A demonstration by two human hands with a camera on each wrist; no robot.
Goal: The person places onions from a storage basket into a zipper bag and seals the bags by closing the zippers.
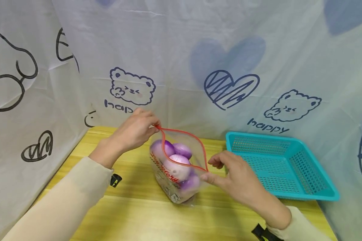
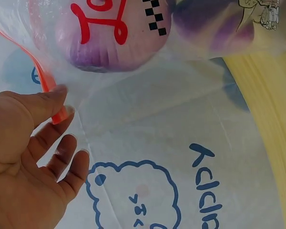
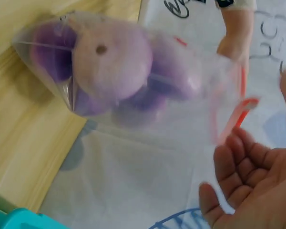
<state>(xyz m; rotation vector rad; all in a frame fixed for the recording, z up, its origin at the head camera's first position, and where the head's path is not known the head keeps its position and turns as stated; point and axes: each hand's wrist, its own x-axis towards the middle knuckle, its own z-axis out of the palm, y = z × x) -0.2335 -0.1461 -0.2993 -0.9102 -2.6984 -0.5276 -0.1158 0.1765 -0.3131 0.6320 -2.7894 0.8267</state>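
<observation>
A clear zip bag [image 1: 172, 187] with a red zip edge and printed lettering sits on the table, its mouth spread wide. Inside are several purple onions [image 1: 176, 167], seen through the plastic in both wrist views. My left hand [image 1: 135, 130] pinches the far left end of the red zip edge [image 2: 50, 88] between thumb and index finger, the other fingers loosely bent. At the mouth's opposite corner is my right hand [image 1: 238, 177], thumb and fingers apart. In the right wrist view its fingertips [image 3: 236, 138] are right at the zip corner while the thumb stands away from it.
A turquoise perforated basket [image 1: 313, 164] stands to the right on the yellow wood-patterned table [image 1: 132, 214]. A pale printed cloth [image 1: 175, 60] hangs behind the table and along its sides. Black straps [image 1: 265, 232] show near both wrists.
</observation>
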